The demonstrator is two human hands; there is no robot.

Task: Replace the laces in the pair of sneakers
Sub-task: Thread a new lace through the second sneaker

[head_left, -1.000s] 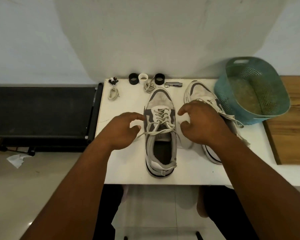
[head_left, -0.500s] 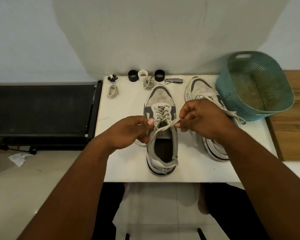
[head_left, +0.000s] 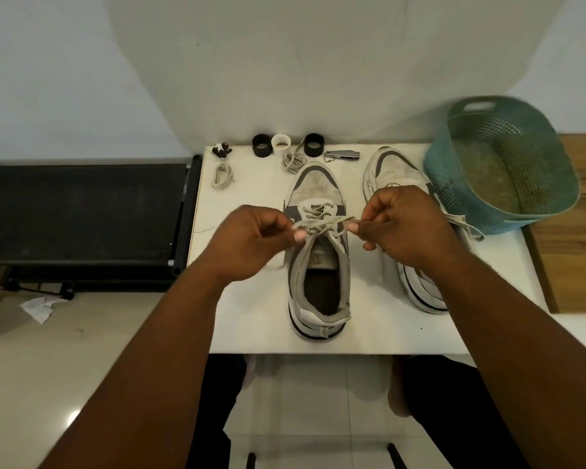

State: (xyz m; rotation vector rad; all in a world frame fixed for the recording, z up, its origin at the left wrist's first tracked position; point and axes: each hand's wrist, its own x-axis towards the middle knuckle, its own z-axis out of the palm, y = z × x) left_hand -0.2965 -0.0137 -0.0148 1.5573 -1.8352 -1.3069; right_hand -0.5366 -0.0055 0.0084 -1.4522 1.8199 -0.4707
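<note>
Both hands [head_left: 254, 238] [head_left: 405, 225] pinch the lace [head_left: 322, 223]; any sneaker [head_left: 318, 252] branding seems unreadable.

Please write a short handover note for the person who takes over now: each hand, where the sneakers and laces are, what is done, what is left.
Left hand: pinches one end of the lace of the middle sneaker.
Right hand: pinches the other end, so the lace is stretched between both grips above the tongue.
Second sneaker: to the right on the white table, beside the teal basket, still laced.
Coiled laces: one at the far left, another near the black rings.
Done: nothing removed yet.
Left: unlace both sneakers, thread the other laces.
</note>
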